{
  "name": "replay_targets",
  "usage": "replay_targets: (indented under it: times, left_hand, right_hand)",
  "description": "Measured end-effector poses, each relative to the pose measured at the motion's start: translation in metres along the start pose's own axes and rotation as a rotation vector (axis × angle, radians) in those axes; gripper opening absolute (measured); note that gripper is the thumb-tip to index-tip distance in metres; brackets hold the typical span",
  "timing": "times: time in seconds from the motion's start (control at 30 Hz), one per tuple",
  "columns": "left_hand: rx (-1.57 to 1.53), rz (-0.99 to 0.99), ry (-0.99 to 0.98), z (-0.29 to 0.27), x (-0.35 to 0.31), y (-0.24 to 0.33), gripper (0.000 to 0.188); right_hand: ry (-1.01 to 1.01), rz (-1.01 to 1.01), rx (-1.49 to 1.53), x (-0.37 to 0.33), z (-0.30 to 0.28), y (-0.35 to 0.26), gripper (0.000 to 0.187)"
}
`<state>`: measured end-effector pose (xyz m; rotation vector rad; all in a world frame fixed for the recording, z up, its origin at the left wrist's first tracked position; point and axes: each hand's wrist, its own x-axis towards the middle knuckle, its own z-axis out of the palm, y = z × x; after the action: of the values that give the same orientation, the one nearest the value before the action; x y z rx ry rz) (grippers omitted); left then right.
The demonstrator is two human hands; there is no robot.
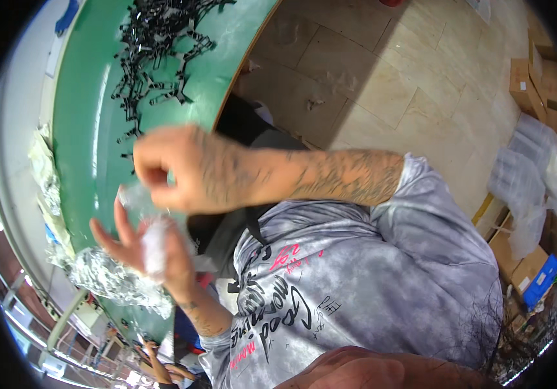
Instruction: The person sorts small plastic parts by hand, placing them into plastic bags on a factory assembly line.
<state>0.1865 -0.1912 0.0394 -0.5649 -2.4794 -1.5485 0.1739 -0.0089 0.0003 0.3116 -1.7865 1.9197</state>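
Observation:
My right hand [184, 170] is raised over the edge of the green table [90, 123], its fingers curled with the thumb and forefinger making a ring. Whatever it may pinch is hidden. Below it is my left hand [168, 259], some of its fingers stretched out and a white, blurred bundle [155, 249] against its palm. Thin clear plastic film [137, 200] shows between the two hands; motion blur hides which of them grips it. Beyond my right hand lies a tangled heap of black branching plastic frames [155, 45].
Crumpled clear plastic bags [113, 279] lie on the table beside my left hand. Pale wrapping [46, 168] runs along the far left edge. To the right, cardboard boxes [526, 87], plastic sheeting [518, 175] and a blue item [542, 280] stand on the tiled floor [421, 84]. Another person's hands [156, 363] show at bottom left.

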Motion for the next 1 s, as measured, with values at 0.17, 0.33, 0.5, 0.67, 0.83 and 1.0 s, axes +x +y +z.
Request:
replay_targets:
  times: [0.17, 0.33, 0.5, 0.67, 0.83, 1.0]
  left_hand:
    - [0.361, 0.334, -0.221, 0.043, 0.031, -0.011, 0.04]
    - [0.474, 0.534, -0.445, 0.08, 0.058, -0.024, 0.024]
    - [0.547, 0.579, -0.642, 0.139, 0.09, -0.041, 0.02]
    - [0.677, 0.572, -0.715, 0.134, 0.093, -0.055, 0.025]
    - [0.785, 0.553, -0.81, 0.125, 0.091, -0.052, 0.032]
    - [0.729, 0.526, -0.952, 0.128, 0.102, -0.055, 0.034]
  right_hand:
    - [-0.229, 0.308, 0.27, -0.021, -0.044, 0.006, 0.017]
    - [0.212, 0.756, 0.316, -0.088, -0.197, 0.098, 0.01]
    - [0.818, 1.406, -0.106, -0.27, -0.305, 0.357, 0.03]
    - [0.543, 1.773, -0.199, -0.294, -0.248, 0.451, 0.062]
    - [0.581, 1.801, 0.058, -0.288, -0.225, 0.505, 0.07]
    - [0.803, 1.85, 0.139, -0.32, -0.215, 0.56, 0.071]
